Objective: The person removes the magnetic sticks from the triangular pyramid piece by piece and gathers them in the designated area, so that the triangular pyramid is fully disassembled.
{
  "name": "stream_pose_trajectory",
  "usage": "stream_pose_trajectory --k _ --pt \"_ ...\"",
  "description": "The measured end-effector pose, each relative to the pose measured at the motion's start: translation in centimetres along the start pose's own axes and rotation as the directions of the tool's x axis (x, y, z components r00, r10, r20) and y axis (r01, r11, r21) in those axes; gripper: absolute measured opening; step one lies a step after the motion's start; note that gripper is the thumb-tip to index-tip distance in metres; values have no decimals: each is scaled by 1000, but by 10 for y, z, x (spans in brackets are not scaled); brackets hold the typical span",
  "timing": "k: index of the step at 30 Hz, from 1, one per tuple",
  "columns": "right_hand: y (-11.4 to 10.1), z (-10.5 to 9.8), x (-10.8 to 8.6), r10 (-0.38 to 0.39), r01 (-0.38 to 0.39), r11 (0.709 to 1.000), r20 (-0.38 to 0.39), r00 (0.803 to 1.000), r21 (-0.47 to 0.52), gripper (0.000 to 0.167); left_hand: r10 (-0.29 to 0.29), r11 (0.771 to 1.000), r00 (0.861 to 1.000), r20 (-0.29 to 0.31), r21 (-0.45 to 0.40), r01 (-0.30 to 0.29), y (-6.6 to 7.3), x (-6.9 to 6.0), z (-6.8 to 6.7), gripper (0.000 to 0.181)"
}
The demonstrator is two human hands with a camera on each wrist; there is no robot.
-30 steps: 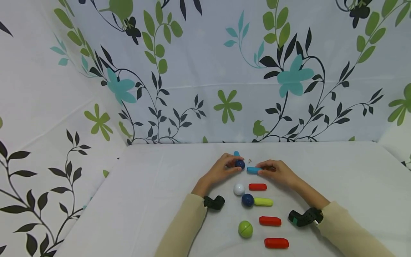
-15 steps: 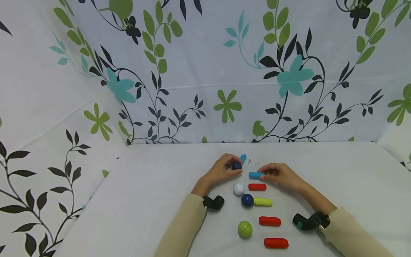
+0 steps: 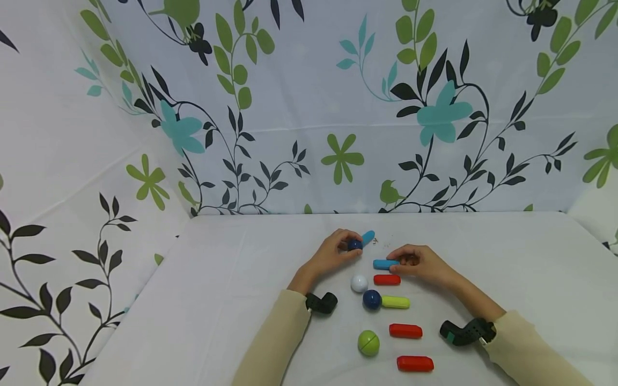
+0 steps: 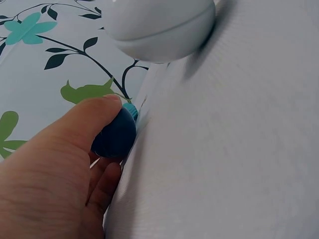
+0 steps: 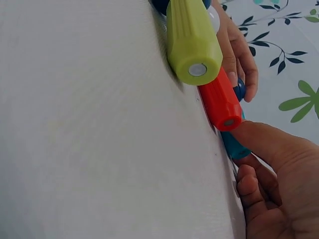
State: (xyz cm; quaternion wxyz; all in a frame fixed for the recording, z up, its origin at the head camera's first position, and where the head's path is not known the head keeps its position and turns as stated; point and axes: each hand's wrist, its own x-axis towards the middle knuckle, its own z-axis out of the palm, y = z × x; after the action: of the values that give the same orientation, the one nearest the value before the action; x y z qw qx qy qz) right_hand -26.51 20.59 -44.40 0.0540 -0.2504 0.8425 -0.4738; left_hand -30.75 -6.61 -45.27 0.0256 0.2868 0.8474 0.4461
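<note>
A dark blue ball (image 3: 354, 245) is between the thumb and fingers of my left hand (image 3: 331, 254), low at the table. Beyond it a light blue rod (image 3: 368, 237) sticks out up and to the right; whether it touches the ball I cannot tell. My right hand (image 3: 419, 262) pinches the right end of another blue rod (image 3: 384, 264), which lies crosswise. In the right wrist view the thumb and fingers meet on that blue rod (image 5: 234, 146), partly hidden behind a red rod (image 5: 223, 104). A white ball (image 4: 162, 30) looms near the left wrist camera.
Toward me lie a red rod (image 3: 387, 280), a second dark blue ball (image 3: 372, 300) against a yellow-green rod (image 3: 396, 302), a green ball (image 3: 369, 343) and two more red rods, the nearer one (image 3: 415, 364) at the front. A patterned cloth (image 3: 289, 107) hangs behind the table.
My right hand has brought its blue rod slightly toward me. The left hand's ball has shifted a little left, and the far blue rod now points more to the right.
</note>
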Motion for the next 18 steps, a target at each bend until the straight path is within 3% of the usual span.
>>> stream_pose_trajectory --k 14,18 --pt "-4 -1 2 64 -62 997 -57 996 37 32 39 998 999 -33 -43 -40 0 0 -1 32" --pt "-4 -1 6 103 -99 994 -96 990 50 37 55 995 998 -18 -80 -56 0 0 -1 33"
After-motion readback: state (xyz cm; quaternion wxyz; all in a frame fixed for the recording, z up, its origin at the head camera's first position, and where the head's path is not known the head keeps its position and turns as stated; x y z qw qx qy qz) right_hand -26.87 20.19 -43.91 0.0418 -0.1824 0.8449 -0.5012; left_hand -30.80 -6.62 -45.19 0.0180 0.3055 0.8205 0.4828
